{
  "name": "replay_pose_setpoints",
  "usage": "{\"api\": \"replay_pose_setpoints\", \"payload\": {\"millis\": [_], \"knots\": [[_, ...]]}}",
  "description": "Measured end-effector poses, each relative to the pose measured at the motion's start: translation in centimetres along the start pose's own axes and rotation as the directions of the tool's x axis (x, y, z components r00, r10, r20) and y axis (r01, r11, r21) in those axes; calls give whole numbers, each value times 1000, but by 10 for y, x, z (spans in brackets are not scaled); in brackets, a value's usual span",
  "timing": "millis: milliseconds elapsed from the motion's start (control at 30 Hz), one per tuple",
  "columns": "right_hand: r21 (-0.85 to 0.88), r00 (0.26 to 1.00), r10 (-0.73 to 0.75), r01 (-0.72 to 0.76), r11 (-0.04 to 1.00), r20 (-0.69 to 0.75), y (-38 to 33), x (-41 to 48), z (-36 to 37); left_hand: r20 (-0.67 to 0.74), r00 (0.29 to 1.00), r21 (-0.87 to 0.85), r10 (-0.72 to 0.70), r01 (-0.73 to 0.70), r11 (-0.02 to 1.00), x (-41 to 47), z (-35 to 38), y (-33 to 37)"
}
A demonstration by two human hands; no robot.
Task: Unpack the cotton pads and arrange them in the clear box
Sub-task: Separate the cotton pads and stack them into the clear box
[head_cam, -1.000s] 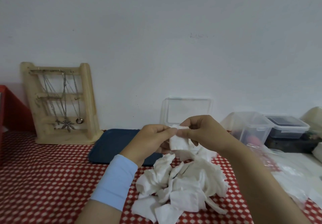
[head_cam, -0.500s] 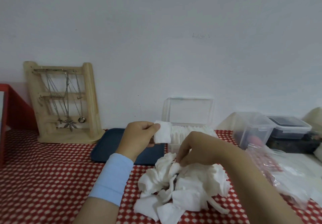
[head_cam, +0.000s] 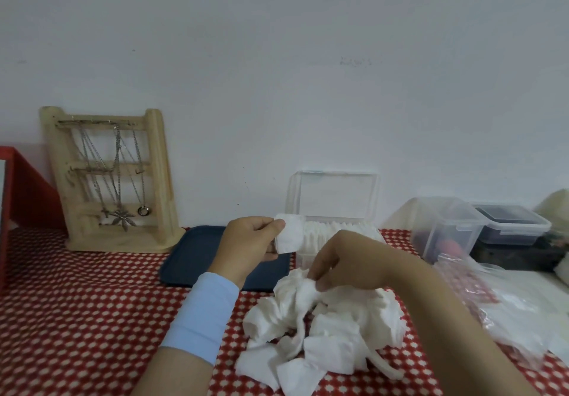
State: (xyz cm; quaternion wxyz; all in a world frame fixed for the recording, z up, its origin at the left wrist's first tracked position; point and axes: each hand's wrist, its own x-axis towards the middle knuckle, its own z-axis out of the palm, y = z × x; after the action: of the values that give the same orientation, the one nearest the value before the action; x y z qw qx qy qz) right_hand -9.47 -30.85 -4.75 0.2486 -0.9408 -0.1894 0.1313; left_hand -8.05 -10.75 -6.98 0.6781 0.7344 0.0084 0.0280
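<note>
Just left of centre, the left hand [head_cam: 249,245] pinches one square cotton pad [head_cam: 289,233] between thumb and forefinger, holding it upright in front of the clear box [head_cam: 303,258] — its lid [head_cam: 335,195] stands open against the wall, with a row of pads [head_cam: 338,229] inside. At lower centre the right hand [head_cam: 345,261] reaches down, thumb and fingertips closed on a piece atop the loose pile of pads [head_cam: 326,337] on the red dotted cloth [head_cam: 77,318].
</note>
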Motion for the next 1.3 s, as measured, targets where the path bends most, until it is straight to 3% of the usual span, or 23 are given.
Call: {"api": "replay_pose_setpoints", "payload": {"millis": [67,167,300,533,733,833,900,1000,1300], "knots": [[217,997,-45,56,974,-56,4,-6,-11,-1,1000,11,5,-5,1000,0,1,0],[509,982,-125,182,841,-144,10,-14,-22,2,1000,15,1,-1,1000,0,3,-1],[704,975,17,147,695,-220,9,-4,-15,104,992,-123,-72,84,989,-5,10,3],[673,851,295,89,734,-434,-5,9,2,231,966,-271,-116,178,946,-8,15,4],[638,925,154,112,762,-347,-9,-1,-5,216,968,-309,-125,189,932,-8,14,4],[626,886,221,95,774,-407,-4,-6,-13,177,976,-347,-131,186,919,-8,13,3],[686,861,265,126,717,-435,-1,-8,-18,155,979,-331,-132,177,927,-8,13,2],[730,899,240,117,673,-366,-3,-8,-19,186,975,-296,-121,173,939,-9,16,2],[644,881,272,47,764,-387,-7,-1,-9,283,955,-217,-95,160,963,-11,16,10]]}}
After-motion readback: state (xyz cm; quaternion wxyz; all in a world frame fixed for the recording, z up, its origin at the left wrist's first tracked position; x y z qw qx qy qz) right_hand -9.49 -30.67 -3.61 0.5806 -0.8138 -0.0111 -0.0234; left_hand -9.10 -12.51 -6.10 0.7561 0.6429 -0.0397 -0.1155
